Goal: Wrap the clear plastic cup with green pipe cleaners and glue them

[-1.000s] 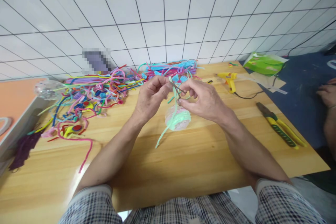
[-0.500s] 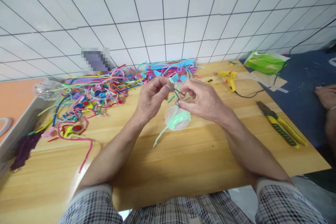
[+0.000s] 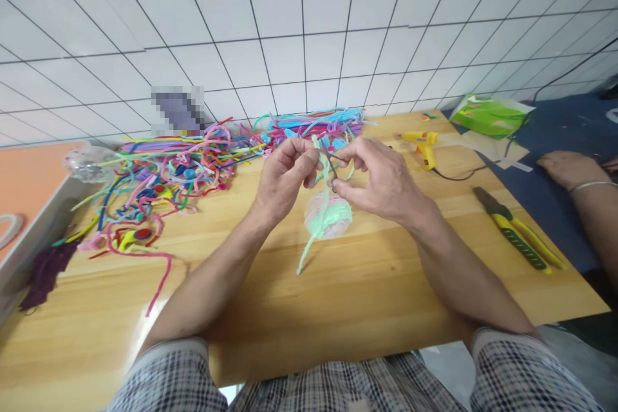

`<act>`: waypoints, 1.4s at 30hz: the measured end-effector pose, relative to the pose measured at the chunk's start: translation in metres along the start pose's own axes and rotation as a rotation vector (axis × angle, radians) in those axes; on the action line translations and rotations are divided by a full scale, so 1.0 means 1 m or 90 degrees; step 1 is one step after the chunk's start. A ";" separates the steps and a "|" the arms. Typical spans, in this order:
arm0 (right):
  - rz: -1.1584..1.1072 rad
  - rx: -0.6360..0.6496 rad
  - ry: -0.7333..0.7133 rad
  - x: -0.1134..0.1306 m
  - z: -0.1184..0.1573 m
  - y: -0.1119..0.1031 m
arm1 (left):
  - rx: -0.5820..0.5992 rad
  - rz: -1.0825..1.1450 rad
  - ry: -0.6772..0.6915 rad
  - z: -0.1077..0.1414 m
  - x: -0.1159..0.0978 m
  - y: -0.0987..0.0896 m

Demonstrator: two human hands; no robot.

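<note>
My left hand (image 3: pixel 286 175) pinches a pale green fuzzy stem (image 3: pixel 324 203), whose lower end hangs down toward the table. Close on its right, my right hand (image 3: pixel 379 179) grips a small pair of dark scissors (image 3: pixel 333 164), with the blades at the stem by my left fingertips. Below and behind the hanging stem, a round ball wrapped in pale green and pink (image 3: pixel 338 217) rests on the wooden table (image 3: pixel 357 296).
Colourful fuzzy stems (image 3: pixel 178 174) are heaped at the left and back. A yellow glue gun (image 3: pixel 423 145), yellow-green pliers (image 3: pixel 516 232) and a green packet (image 3: pixel 490 116) lie at the right. Another person's hand (image 3: pixel 567 169) rests beyond the table's right edge.
The hanging end of the green stem has swung slightly right. The scissors have shifted a little beside it. The other person's hand has come further into view at the right.
</note>
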State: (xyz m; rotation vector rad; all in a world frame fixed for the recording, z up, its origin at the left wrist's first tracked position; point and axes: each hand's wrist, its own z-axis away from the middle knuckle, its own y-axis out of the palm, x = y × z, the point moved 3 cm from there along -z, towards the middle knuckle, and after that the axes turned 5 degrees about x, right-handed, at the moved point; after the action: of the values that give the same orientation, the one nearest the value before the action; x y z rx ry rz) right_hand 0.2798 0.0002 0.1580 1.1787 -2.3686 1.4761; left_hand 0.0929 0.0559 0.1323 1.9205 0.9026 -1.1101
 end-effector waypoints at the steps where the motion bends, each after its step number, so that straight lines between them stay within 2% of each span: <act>1: 0.002 -0.001 -0.003 0.000 0.000 0.000 | 0.003 0.001 0.001 0.000 0.000 0.001; 9: 0.006 0.067 0.047 0.001 -0.001 -0.002 | 0.031 -0.045 0.046 0.000 0.002 -0.004; 21: 0.000 0.072 0.046 0.001 -0.001 -0.003 | 0.056 -0.073 0.036 -0.001 0.006 -0.008; 36: -0.090 0.075 0.031 -0.006 0.000 -0.001 | 0.072 -0.063 0.045 -0.001 0.007 -0.008; 42: -0.071 0.097 0.046 -0.006 -0.001 -0.003 | 0.092 -0.102 0.030 -0.002 0.000 -0.009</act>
State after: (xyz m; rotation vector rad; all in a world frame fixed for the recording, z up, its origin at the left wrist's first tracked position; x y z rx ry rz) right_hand 0.2858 0.0035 0.1583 1.2450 -2.1396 1.6575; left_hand 0.0859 0.0619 0.1307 2.0261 1.0416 -1.2579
